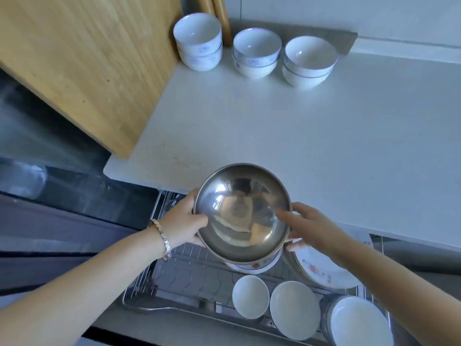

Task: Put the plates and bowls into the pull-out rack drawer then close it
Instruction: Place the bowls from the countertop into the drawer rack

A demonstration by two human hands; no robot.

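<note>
Above the open pull-out rack drawer (pixel 189 275), both hands hold a steel bowl (pixel 242 213) mouth up, near the counter's front edge. Left hand (pixel 185 221) grips the bowl's left rim, thumb over the edge, fingers underneath; bracelet (pixel 164 239) on that wrist. Right hand (pixel 314 228) pinches the right rim, thumb inside the bowl, fingers below. Directly under the steel bowl a floral-rimmed dish (pixel 252 267) sits in the rack; can't tell whether the two touch. Floral plates (pixel 324 268) stand tilted at the rack's right side, two white bowls (pixel 250 297) sit side by side nearer the front, and a stack of white dishes (pixel 359 320) is at front right. On the white counter (pixel 299 146), three two-high stacks of patterned bowls (pixel 257 52) line the back. Wooden board (pixel 82 58) at the left.
</note>
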